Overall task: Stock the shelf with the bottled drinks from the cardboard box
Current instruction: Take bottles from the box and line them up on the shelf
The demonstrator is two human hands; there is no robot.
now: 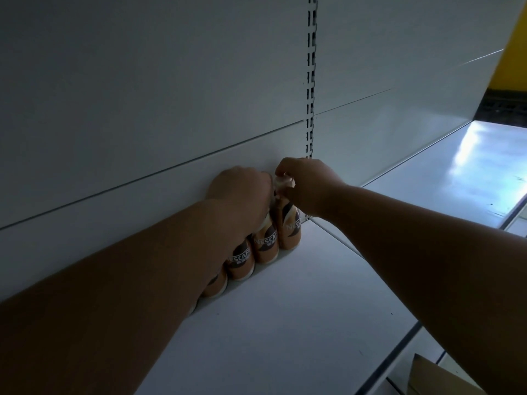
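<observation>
Several orange-and-brown coffee bottles stand in a row along the back panel of the white shelf (299, 295). My right hand (309, 185) grips the cap of the rightmost bottle (291, 229), which stands in the corner by the slotted upright. My left hand (242, 189) is closed over the top of the bottle beside it (266, 246). Two more bottles (241, 262) show under my left forearm, partly hidden. A flap of the cardboard box (427, 374) shows at the bottom right.
A slotted metal upright (310, 81) divides the back panel. The adjoining shelf bay (456, 178) lies to the right, with a yellow wall (513, 52) beyond it. The shelf's front edge (399, 349) runs diagonally at lower right.
</observation>
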